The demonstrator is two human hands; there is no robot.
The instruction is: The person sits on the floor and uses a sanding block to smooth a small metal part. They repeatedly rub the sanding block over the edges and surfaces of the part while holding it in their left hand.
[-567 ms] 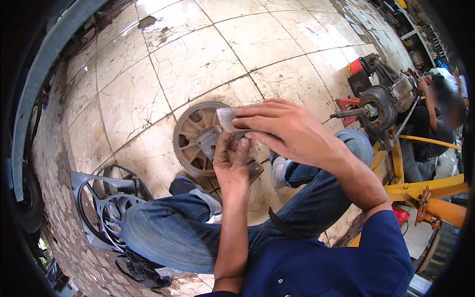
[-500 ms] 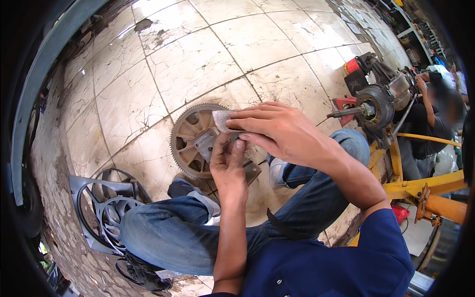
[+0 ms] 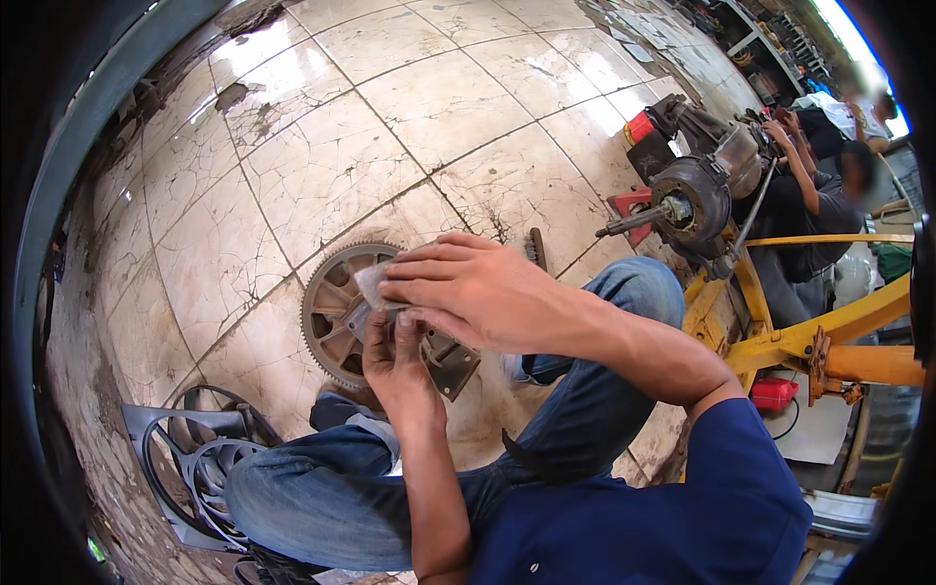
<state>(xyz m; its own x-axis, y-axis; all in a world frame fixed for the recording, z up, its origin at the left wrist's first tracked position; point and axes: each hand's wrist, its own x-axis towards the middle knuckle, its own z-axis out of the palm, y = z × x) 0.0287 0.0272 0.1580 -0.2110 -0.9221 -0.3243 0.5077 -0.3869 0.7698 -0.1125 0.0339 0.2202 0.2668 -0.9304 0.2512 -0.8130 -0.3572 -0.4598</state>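
Observation:
My right hand is closed, its fingers bent over a worn grey sheet that looks like sandpaper. Just below it, my left hand pinches with thumb and fingers at a small part, mostly hidden under the right hand. Both hands meet above a toothed ring-gear flywheel lying flat on the floor. A flat metal plate with holes shows beside the flywheel, partly behind my left hand.
A brush lies on the cracked tile floor. To the right stand a hub with a shaft and a yellow frame, with a co-worker beyond. A fan shroud lies at left, beside my bent knee.
The view has shifted, so the whole scene sits further left. The brush shows now. My hands stay together over the flywheel, the right still on the grey sheet.

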